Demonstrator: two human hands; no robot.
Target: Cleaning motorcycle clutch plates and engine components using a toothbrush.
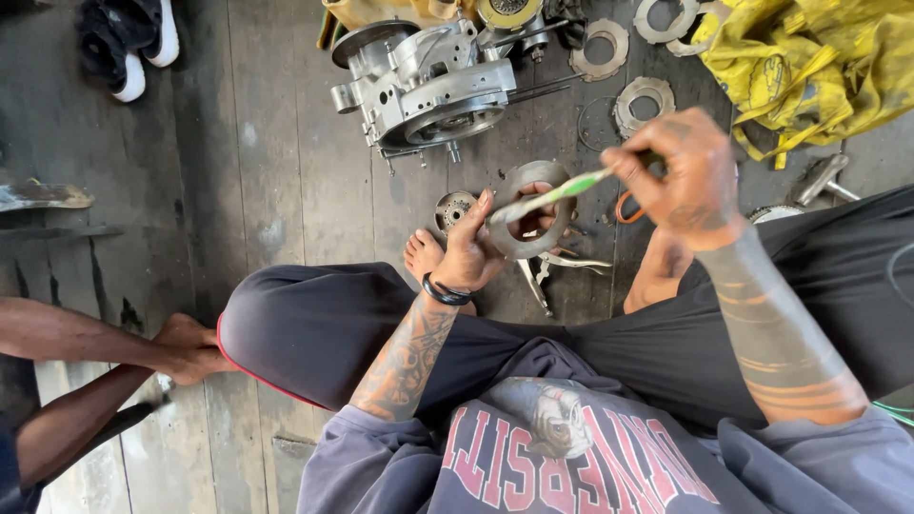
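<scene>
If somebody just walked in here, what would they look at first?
Probably the two hands in the middle: the left hand holds up a round grey metal ring while the right hand holds a green-and-white toothbrush against it. Next, the big silver engine casing on the wooden floor above them, with loose metal discs beside it, and the crumpled yellow bag in the top right corner.

I'm seeing a dull grey metal ring [533,211], a glossy green plastic brush [557,193], matt cast-metal casing [424,86] at twelve o'clock, crumpled yellow cloth [819,62], rough worn wooden floor [276,171].
</scene>
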